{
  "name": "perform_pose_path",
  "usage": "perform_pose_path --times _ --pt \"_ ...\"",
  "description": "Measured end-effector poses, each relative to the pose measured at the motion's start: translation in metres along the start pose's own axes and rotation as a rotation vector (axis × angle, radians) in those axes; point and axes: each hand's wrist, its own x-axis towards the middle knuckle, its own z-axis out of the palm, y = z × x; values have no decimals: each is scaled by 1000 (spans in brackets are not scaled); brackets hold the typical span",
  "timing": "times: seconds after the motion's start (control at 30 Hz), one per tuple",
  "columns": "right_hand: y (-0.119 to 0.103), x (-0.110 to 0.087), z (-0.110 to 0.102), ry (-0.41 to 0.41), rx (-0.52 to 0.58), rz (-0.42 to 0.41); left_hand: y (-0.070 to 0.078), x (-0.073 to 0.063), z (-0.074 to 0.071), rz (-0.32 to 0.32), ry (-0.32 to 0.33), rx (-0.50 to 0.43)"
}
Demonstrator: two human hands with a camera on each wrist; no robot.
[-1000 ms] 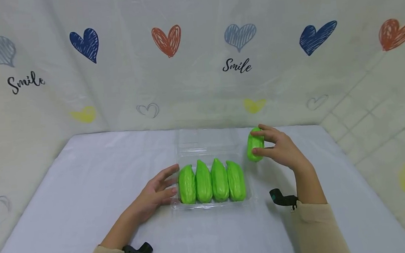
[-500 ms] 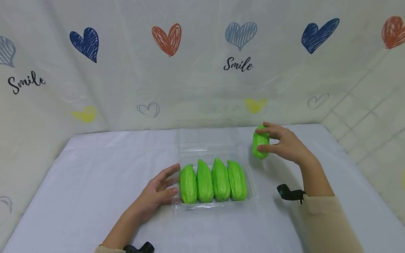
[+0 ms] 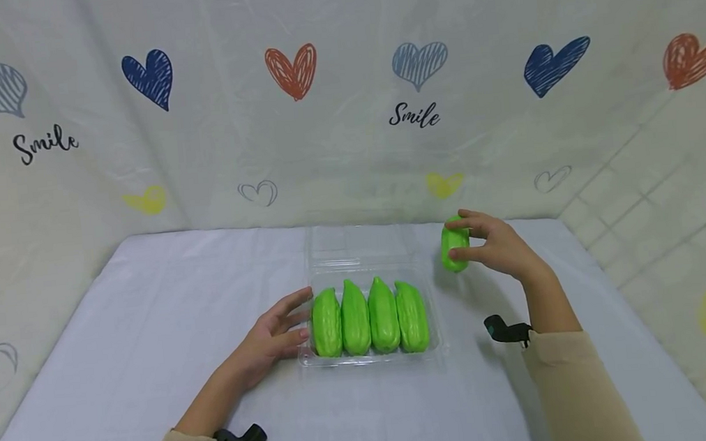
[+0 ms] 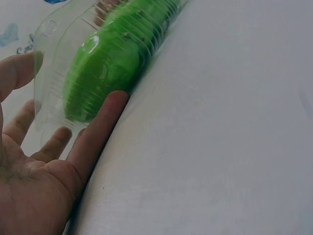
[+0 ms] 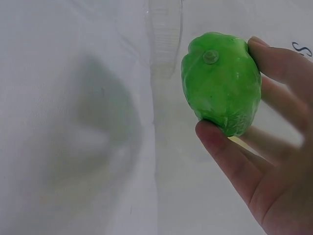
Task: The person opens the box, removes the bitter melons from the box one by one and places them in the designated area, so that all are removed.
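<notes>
A clear plastic box (image 3: pixel 371 359) stands on the table with several bright green, ridged bitter melons (image 3: pixel 355 318) lying side by side in it. Against its left side rests my left hand (image 3: pixel 271 336), fingers extended. In the left wrist view that hand (image 4: pixel 44 181) touches the box wall (image 4: pixel 49 93) with thumb and fingers spread. Beyond the box's right back corner, my right hand (image 3: pixel 500 249) pinches another bitter melon (image 3: pixel 454 245) between thumb and fingers, above the table. The right wrist view shows this bitter melon (image 5: pixel 220 83) end-on, its round stem end facing the camera.
The box's transparent lid (image 3: pixel 361 244) is folded back toward the rear edge of the white-covered table (image 3: pixel 207 282). Directly behind hangs a pale cloth (image 3: pixel 346 144) printed with hearts. The raised bitter melon casts a shadow on the tablecloth.
With the bitter melon in its grip, my right hand has moved slightly right and away from me, rising a little. My left hand and the box have stayed put.
</notes>
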Motion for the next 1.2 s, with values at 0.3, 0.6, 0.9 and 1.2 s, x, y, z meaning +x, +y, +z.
perform_pose_path --times 0.3,0.6,0.9,1.2 --pt "0 7 0 -29 4 -6 0 -1 0 -2 -3 -11" --pt "6 20 2 -56 -11 -10 1 -2 -1 8 -7 -19" --pt "11 31 8 -80 -22 -16 3 -1 -2 34 -22 -20" --pt "14 39 13 -95 -34 -14 2 -1 -1 27 -18 -22"
